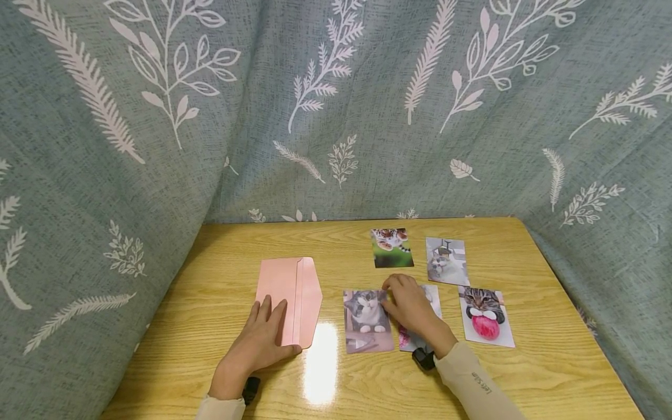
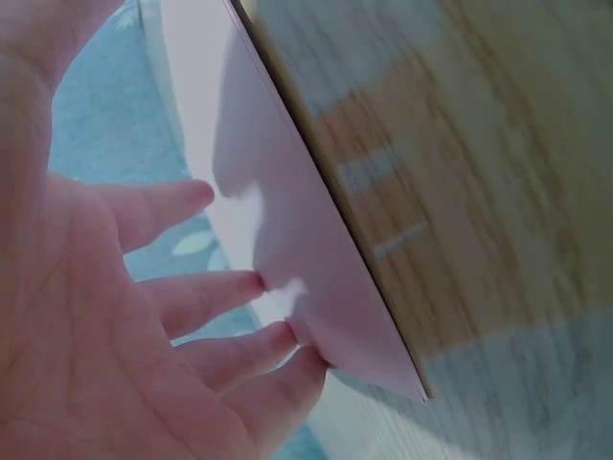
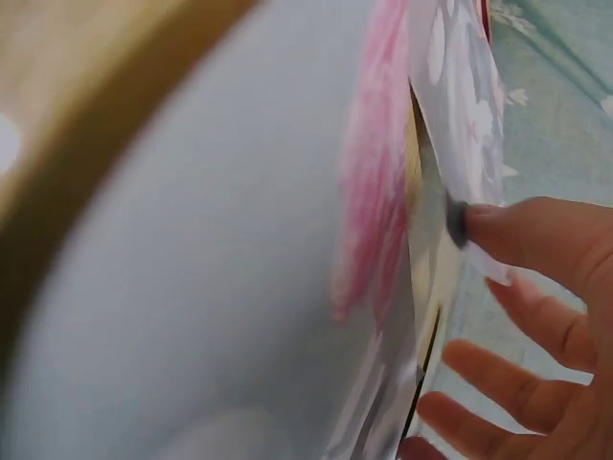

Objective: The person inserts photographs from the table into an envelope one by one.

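Note:
A pink envelope (image 1: 278, 277) lies on the left of the table with its flap unfolded to the right. My left hand (image 1: 261, 338) rests on its lower part, fingers spread; the left wrist view shows the fingertips (image 2: 251, 284) touching the paper. Right of it lies a photo of a grey-and-white cat (image 1: 367, 321). At that photo's upper right corner, the thumb and index finger of my right hand (image 1: 412, 303) pinch the edge, as the right wrist view also shows. Beneath this hand lies another photo (image 1: 434, 296) with pink on it, partly covered by the hand and wrist.
A tiger photo (image 1: 392, 251) lies farther back. To the right are a photo of a cat by a tap (image 1: 446, 262) and one of a tabby with a pink ball (image 1: 485, 321). A patterned curtain (image 1: 367, 146) hangs around the wooden table (image 1: 210, 303).

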A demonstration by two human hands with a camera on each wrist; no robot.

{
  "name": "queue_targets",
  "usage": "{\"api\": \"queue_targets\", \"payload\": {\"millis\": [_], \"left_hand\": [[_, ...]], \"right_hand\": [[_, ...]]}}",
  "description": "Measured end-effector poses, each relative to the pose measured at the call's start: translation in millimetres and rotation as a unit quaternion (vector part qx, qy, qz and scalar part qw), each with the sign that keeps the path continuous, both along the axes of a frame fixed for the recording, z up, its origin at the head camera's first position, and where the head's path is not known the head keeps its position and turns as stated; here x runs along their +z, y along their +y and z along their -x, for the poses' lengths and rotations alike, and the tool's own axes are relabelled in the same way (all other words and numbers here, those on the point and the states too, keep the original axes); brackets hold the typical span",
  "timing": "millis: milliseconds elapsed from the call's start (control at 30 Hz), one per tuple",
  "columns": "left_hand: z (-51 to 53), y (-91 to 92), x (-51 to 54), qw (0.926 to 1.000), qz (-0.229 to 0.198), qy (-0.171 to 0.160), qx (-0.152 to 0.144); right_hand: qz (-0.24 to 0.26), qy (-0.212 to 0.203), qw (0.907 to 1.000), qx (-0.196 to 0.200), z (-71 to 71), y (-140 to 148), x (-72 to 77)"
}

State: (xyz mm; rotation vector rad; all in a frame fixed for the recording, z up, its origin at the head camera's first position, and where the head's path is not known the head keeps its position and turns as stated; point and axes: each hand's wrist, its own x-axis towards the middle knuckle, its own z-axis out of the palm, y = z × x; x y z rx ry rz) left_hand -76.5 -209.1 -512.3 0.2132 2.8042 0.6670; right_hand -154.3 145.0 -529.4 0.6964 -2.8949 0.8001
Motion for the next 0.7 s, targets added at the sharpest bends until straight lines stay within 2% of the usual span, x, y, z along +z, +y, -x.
{"api": "queue_targets", "payload": {"millis": [133, 333, 500, 700], "left_hand": [[0.6, 0.5, -0.3, 1.0000, -0.003, 0.002, 0.000], [1.2, 0.5, 0.1, 0.9999, -0.005, 0.009, -0.003], [1.4, 0.4, -0.4, 0.9999, -0.001, 0.010, -0.005], [1.0, 0.4, 0.5, 1.0000, 0.000, 0.008, -0.003]], "right_hand": [[0.062, -0.048, 0.9969, -0.004, 1.9, -0.8, 3.6], [0.131, -0.103, 0.9858, -0.021, 4.8, -0.7, 8.0], [0.193, -0.129, 0.9724, -0.020, 4.1, 0.0, 8.3], [0.235, -0.153, 0.9598, -0.018, 8.2, 0.0, 8.7]]}}
